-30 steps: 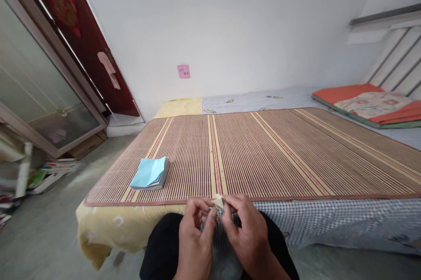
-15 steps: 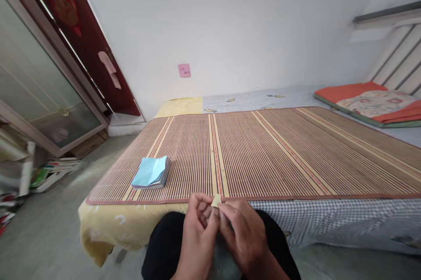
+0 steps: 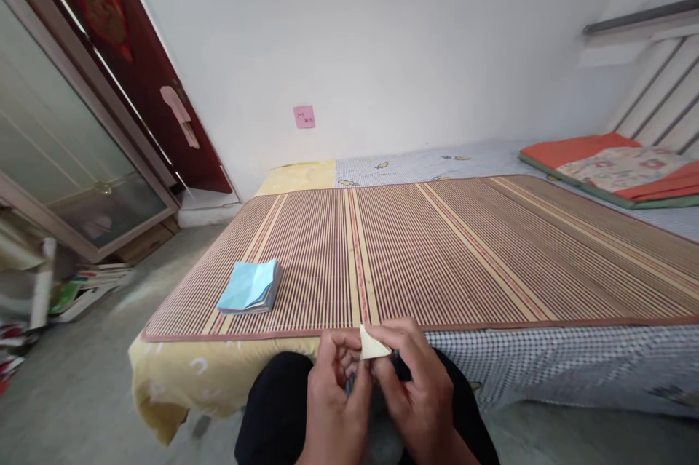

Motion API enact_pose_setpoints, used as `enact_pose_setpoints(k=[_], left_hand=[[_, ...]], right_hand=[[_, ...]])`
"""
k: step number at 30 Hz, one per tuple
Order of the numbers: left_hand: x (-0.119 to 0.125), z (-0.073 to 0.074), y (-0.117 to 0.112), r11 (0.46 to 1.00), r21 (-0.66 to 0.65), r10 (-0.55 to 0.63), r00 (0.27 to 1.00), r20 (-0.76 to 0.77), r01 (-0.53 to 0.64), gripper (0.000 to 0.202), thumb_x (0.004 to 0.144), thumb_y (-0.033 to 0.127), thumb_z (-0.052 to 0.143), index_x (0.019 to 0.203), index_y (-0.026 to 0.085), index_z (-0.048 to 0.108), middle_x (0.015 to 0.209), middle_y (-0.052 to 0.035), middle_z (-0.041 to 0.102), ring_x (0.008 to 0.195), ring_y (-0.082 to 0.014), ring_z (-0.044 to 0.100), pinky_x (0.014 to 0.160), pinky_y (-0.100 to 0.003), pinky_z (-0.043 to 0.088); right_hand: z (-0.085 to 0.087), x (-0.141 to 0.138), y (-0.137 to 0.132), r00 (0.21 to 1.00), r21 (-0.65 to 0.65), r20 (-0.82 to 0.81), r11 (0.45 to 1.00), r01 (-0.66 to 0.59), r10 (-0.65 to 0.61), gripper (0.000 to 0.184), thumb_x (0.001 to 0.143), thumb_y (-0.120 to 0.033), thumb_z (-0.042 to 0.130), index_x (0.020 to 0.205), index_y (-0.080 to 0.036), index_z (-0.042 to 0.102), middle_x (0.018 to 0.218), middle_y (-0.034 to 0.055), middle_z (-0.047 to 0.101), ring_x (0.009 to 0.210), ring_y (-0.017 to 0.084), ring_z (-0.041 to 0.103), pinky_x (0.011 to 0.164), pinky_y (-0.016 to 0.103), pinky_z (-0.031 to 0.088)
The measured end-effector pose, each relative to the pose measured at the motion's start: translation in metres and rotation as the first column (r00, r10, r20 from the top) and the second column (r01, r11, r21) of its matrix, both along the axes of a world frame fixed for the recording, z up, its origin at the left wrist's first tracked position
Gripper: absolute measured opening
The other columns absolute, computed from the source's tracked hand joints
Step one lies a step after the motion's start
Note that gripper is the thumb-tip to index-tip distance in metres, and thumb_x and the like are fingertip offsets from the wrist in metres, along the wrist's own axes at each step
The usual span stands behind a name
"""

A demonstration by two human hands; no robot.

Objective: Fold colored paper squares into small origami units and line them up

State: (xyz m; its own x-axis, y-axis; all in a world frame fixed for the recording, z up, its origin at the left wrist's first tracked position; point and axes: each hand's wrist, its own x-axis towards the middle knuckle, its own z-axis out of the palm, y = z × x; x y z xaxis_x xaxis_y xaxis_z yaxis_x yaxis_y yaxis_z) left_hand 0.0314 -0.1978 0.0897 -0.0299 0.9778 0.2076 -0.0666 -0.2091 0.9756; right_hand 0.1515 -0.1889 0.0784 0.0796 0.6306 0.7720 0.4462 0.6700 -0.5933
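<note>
A small pale-yellow piece of folded paper [image 3: 372, 346], roughly triangular, is held between my two hands just in front of the bed's edge. My left hand [image 3: 338, 388] pinches its left side between thumb and fingers. On the other side, my right hand [image 3: 418, 378] grips the paper's right corner with thumb and forefinger. Beyond my hands to the left, a stack of square paper [image 3: 248, 286] with a light-blue sheet on top lies on the striped mat [image 3: 448, 261]. The top sheet's near right corner curls up.
The mat covers a bed with yellow and checked sheets [image 3: 524, 363]. A folded orange quilt [image 3: 595, 152] lies at the far right by a white bed rail. A pink note [image 3: 304, 116] sticks to the wall. Items [image 3: 90, 287] lie on the floor at left, near a glass-panelled door.
The folded paper now shows more of its triangular face between my fingers. My right hand has shifted slightly right, away from my left hand. The paper stack stays put.
</note>
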Motion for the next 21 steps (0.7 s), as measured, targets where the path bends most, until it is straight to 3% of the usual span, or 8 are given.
enact_pose_setpoints(k=[6, 9, 12, 14, 17, 21], left_hand=[[0.0, 0.004, 0.002, 0.988, -0.127, -0.058, 0.965, 0.254, 0.093, 0.02, 0.089, 0.034, 0.071, 0.089, 0.022, 0.054, 0.082, -0.0012, 0.07, 0.073, -0.0142, 0.066, 0.067, -0.022, 0.049], [-0.003, -0.003, 0.002, 0.988, -0.112, -0.072, 0.968, 0.241, 0.102, 0.018, 0.089, 0.033, 0.071, 0.095, 0.021, 0.059, 0.09, -0.0037, 0.072, 0.081, -0.0157, 0.068, 0.072, -0.023, 0.051], [-0.006, -0.008, 0.001, 0.996, -0.082, -0.028, 0.98, 0.198, 0.045, 0.022, 0.087, 0.035, 0.073, 0.097, 0.019, 0.063, 0.091, -0.0049, 0.073, 0.082, -0.0165, 0.068, 0.075, -0.025, 0.052], [-0.006, -0.006, 0.001, 0.992, -0.123, -0.011, 0.976, 0.22, 0.039, 0.023, 0.086, 0.036, 0.075, 0.097, 0.02, 0.062, 0.088, -0.0034, 0.073, 0.077, -0.0149, 0.067, 0.071, -0.023, 0.051], [-0.004, 0.003, 0.0, 0.968, -0.231, -0.014, 0.938, 0.348, 0.1, 0.025, 0.088, 0.037, 0.073, 0.101, 0.022, 0.058, 0.087, -0.0009, 0.073, 0.069, -0.011, 0.062, 0.064, -0.02, 0.046], [0.0, 0.012, -0.002, 0.943, -0.298, 0.003, 0.894, 0.448, 0.146, 0.034, 0.084, 0.035, 0.077, 0.108, 0.025, 0.056, 0.091, -0.0006, 0.074, 0.072, -0.0129, 0.066, 0.066, -0.022, 0.047]], right_hand=[[-0.009, 0.011, 0.001, 0.948, 0.162, 0.312, 0.987, 0.015, -0.066, 0.036, 0.094, -0.007, 0.054, 0.129, -0.015, 0.062, 0.107, 0.0122, 0.064, 0.094, 0.023, 0.064, 0.078, 0.037, 0.057], [-0.008, 0.012, 0.001, 0.947, 0.145, 0.318, 0.989, 0.004, -0.05, 0.037, 0.093, -0.005, 0.053, 0.128, -0.015, 0.062, 0.106, 0.0116, 0.064, 0.095, 0.023, 0.063, 0.079, 0.038, 0.056], [-0.006, 0.011, 0.0, 0.976, 0.112, 0.215, 0.994, 0.002, -0.026, 0.036, 0.092, -0.004, 0.053, 0.125, -0.016, 0.061, 0.106, 0.0109, 0.064, 0.097, 0.022, 0.063, 0.08, 0.036, 0.057], [-0.004, 0.01, -0.001, 0.98, 0.119, 0.2, 0.993, -0.01, -0.014, 0.035, 0.092, -0.003, 0.053, 0.124, -0.017, 0.061, 0.107, 0.0105, 0.065, 0.099, 0.022, 0.063, 0.083, 0.036, 0.057], [0.0, 0.011, -0.001, 0.947, 0.158, 0.32, 0.987, -0.027, -0.026, 0.033, 0.093, -0.004, 0.052, 0.122, -0.017, 0.063, 0.109, 0.0116, 0.066, 0.103, 0.023, 0.063, 0.086, 0.039, 0.056], [0.003, 0.014, 0.001, 0.914, 0.156, 0.405, 0.987, -0.034, -0.032, 0.03, 0.093, -0.007, 0.052, 0.12, -0.014, 0.065, 0.111, 0.0134, 0.067, 0.104, 0.025, 0.063, 0.088, 0.042, 0.055]])
